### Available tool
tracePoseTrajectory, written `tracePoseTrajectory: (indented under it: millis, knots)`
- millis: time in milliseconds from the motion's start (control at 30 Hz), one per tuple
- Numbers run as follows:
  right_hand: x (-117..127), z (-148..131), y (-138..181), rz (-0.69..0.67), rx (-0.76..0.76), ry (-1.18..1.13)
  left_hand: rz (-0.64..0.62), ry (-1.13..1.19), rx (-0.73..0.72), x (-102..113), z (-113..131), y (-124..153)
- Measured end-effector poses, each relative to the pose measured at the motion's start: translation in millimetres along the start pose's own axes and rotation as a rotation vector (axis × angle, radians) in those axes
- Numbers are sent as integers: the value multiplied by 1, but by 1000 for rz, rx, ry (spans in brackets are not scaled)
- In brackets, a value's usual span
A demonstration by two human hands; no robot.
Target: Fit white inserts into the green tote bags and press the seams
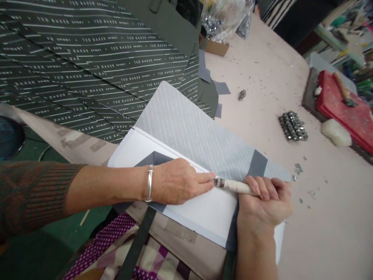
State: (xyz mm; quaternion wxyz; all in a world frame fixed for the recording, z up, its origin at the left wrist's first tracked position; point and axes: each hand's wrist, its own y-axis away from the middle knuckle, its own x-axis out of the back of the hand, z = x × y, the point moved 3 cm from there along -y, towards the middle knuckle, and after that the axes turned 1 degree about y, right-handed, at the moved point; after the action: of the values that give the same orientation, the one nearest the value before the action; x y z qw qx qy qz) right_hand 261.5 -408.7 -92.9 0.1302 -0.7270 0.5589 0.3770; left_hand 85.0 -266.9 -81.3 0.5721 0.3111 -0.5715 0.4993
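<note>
My left hand (177,182) lies on the white inner side of a bag panel (201,212), two fingers stretched out. Their tips touch or nearly touch the metal end of a hand tool; whether a small piece sits under them I cannot make out. My right hand (264,198) is closed around the tool's pale, wrapped handle (236,187), with the metal tip pointing left. The panel's grey-backed printed part (177,112) folds away beyond my hands. Dark grey straps (258,163) run across the panel, and dark green straps (140,241) hang off its near edge.
Dark green printed bag pieces (96,58) are stacked at the back left. Metal fittings (293,125) lie piled on the pale table (335,217). A red board (346,111) holds a wooden-handled hammer (344,89), beside a white lump (336,132). A box with plastic bags (217,47) stands behind.
</note>
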Motion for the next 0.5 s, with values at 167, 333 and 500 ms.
tracePoseTrajectory:
  millis: [167, 333, 500]
  knots:
    - [-8, -3, -1, -59, 40, 99, -14, 49, 23, 0, -1, -2]
    - [-40, -5, 18, -222, 179, 250, -50, 73, 52, 0, -1, -3]
    - [-69, -2, 49, -464, 330, 408, -50, 38, 67, 0, -1, -2]
